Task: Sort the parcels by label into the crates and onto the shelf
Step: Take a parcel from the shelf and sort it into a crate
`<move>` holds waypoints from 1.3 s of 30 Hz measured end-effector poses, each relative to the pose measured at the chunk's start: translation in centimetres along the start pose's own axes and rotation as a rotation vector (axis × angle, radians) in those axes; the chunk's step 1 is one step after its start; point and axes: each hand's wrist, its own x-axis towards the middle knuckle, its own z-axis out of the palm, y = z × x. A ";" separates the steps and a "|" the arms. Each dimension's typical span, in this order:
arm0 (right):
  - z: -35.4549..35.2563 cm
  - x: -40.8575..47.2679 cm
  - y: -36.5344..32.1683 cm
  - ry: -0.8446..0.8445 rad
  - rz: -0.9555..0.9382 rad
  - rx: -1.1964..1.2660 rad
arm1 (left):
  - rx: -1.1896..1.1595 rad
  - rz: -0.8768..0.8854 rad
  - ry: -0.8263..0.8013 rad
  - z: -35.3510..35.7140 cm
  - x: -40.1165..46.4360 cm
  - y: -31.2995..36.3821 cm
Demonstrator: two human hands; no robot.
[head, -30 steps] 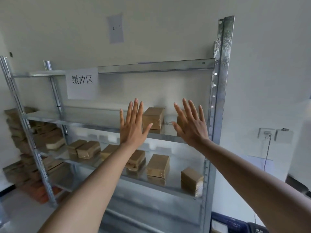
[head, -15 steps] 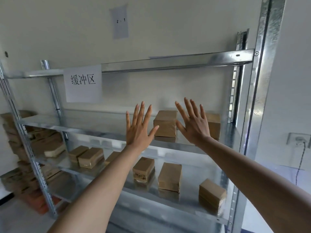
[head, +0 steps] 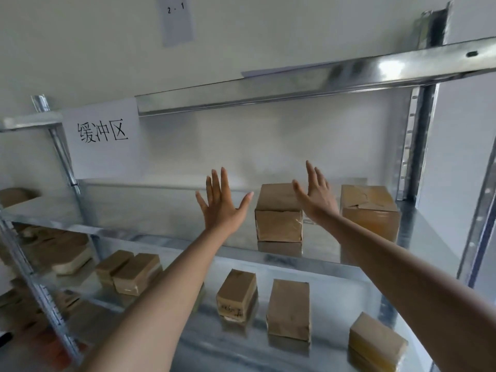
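Note:
A metal shelf rack [head: 295, 73] fills the view. On its middle board stand two brown taped parcels, one [head: 278, 218] in the middle and a larger one [head: 371, 213] to its right. My left hand [head: 221, 205] is raised with fingers spread, just left of the middle parcel and apart from it. My right hand [head: 316, 194] is flat with straight fingers, between the two parcels at the middle parcel's right side. Neither hand holds anything. Several more brown parcels [head: 288, 310] lie on the lower board.
A white paper sign [head: 103, 135] with black characters hangs at the rack's upper left. A small paper label [head: 175, 17] is on the wall above. More brown parcels [head: 53, 248] are stacked on a second rack at the left. The rack's right upright [head: 418, 135] stands behind the larger parcel.
The view has come closer to the rack and shifted right. Both hands have reached further in towards the middle parcel, the right hand now alongside it.

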 end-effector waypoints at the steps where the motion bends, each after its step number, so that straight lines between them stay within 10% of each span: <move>1: 0.5 0.3 0.1 -0.018 0.021 0.064 | -0.036 -0.023 -0.024 0.5 0.8 -0.1; 12: 4.8 4.3 0.6 -0.074 0.531 0.557 | -0.652 -0.188 -0.519 5.1 7.5 -0.1; 18: 6.1 5.1 1.0 -0.095 0.724 0.682 | -0.535 -0.081 -0.810 6.9 8.6 -0.8; 39: 2.8 5.5 -2.4 -0.051 0.464 0.867 | -0.912 0.195 -0.570 5.0 11.0 -0.2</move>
